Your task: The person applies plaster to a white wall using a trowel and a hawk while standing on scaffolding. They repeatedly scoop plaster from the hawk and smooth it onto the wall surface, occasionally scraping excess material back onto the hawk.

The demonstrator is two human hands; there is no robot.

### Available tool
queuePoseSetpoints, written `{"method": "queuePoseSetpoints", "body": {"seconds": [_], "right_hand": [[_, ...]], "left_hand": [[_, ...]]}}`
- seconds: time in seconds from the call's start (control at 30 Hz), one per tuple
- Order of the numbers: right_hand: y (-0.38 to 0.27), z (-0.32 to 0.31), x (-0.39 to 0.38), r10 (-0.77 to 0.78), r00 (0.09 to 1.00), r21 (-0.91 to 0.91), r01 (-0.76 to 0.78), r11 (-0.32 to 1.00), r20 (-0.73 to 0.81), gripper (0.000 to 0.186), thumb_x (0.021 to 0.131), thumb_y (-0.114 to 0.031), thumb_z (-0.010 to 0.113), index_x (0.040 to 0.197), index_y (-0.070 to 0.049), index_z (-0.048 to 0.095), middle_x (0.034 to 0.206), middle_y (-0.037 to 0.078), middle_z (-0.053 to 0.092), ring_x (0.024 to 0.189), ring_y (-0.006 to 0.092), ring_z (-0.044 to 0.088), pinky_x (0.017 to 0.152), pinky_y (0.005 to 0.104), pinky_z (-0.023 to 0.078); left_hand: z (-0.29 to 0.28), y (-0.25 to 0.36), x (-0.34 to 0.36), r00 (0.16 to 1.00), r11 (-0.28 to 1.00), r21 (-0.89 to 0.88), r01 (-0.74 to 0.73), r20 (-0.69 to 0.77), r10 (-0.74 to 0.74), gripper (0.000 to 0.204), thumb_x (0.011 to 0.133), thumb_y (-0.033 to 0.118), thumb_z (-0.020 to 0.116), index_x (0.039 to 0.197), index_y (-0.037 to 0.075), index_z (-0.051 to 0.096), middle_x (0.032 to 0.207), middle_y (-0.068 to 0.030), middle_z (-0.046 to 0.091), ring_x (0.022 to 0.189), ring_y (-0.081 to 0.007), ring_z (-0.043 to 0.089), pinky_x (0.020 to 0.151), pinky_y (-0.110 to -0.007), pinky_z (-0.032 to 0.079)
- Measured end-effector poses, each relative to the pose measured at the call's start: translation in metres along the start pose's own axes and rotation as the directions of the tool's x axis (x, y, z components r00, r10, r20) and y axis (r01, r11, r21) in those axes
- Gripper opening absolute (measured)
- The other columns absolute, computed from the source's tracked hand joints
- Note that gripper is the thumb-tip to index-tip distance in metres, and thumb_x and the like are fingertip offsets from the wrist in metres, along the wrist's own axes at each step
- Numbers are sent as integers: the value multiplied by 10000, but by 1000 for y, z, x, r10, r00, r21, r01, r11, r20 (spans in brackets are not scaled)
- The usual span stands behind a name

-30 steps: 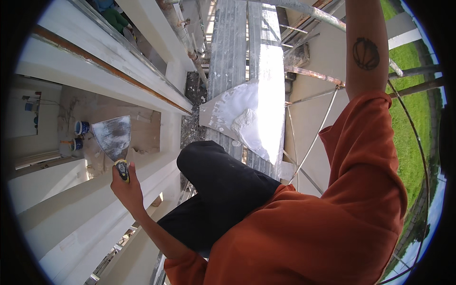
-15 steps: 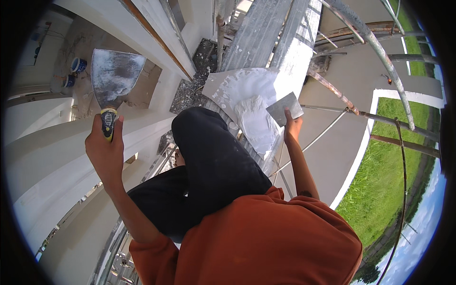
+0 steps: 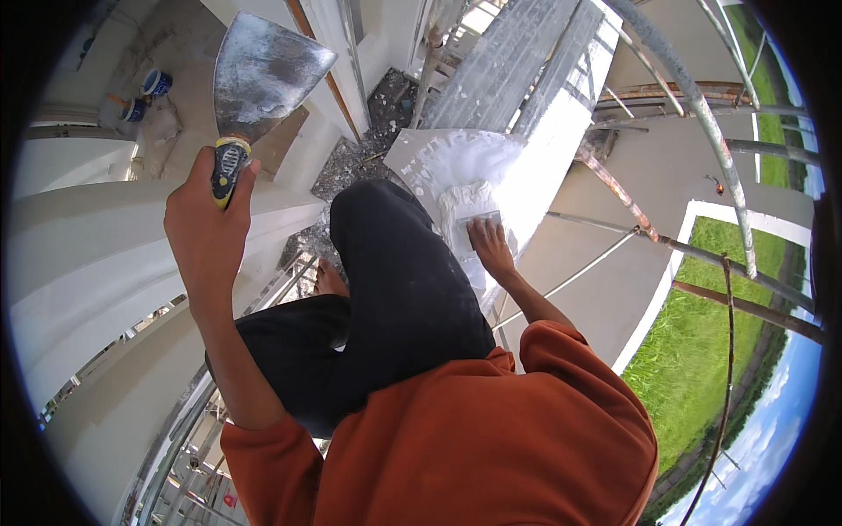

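The right hand (image 3: 489, 245) reaches down past the bent knee in black trousers (image 3: 395, 280) and lies palm-down on a small flat scraper blade (image 3: 478, 221), fingers spread and pressing it into a mound of white putty (image 3: 456, 197). The putty sits on a pale board (image 3: 438, 158) — smeared white across most of its face, the mound near its nearer edge — which rests on the grey scaffold plank (image 3: 500, 79). The left hand (image 3: 206, 228) is raised with the forearm upright, fingers wrapped tight round the yellow-and-black handle of a wide putty knife (image 3: 259, 74); its metal blade points up and is streaked with dried white. Far below, on the ground beside the white wall (image 3: 88, 263), stand two small blue-and-white tubs (image 3: 147, 95) — what they hold cannot be made out. Rusty scaffold tubes (image 3: 702, 114) curve past on the right above green grass (image 3: 702, 351).
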State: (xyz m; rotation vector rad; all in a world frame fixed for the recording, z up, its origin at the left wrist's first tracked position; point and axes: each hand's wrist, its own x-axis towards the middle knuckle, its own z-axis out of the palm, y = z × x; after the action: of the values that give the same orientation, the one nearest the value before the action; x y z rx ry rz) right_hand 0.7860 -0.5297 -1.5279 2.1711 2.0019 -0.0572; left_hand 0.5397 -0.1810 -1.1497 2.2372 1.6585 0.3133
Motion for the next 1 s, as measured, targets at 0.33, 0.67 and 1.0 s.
{"method": "queuePoseSetpoints", "body": {"seconds": [0.33, 0.67, 1.0], "right_hand": [[39, -58, 35, 25, 998, 207, -37, 978, 62, 511, 810, -27, 501, 1317, -33, 437, 1288, 131, 493, 1160, 316, 489, 973, 473, 407], [42, -60, 13, -12, 932, 388, -139, 911, 362, 491, 752, 28, 528, 1232, -73, 539, 1218, 109, 575, 1083, 299, 568, 828, 400, 513], [20, -51, -19, -90, 818, 419, -194, 887, 569, 464, 768, -3, 527, 1226, -69, 543, 1222, 123, 558, 1038, 308, 591, 799, 448, 518]], "left_hand": [[5, -13, 6, 1000, 998, 54, -20, -22, 21, 316, 858, 319, 644, 981, 32, 594, 693, -154, 617, 609, -297, 600, 602, -384, 456], [12, -16, 7, 999, 997, 69, -25, -25, 27, 296, 861, 317, 634, 967, 44, 599, 682, -154, 612, 604, -310, 599, 604, -387, 457], [16, -19, -1, 1000, 985, 171, 4, 4, -5, 297, 855, 326, 638, 975, 58, 597, 695, -150, 631, 650, -339, 626, 609, -407, 472]]}}
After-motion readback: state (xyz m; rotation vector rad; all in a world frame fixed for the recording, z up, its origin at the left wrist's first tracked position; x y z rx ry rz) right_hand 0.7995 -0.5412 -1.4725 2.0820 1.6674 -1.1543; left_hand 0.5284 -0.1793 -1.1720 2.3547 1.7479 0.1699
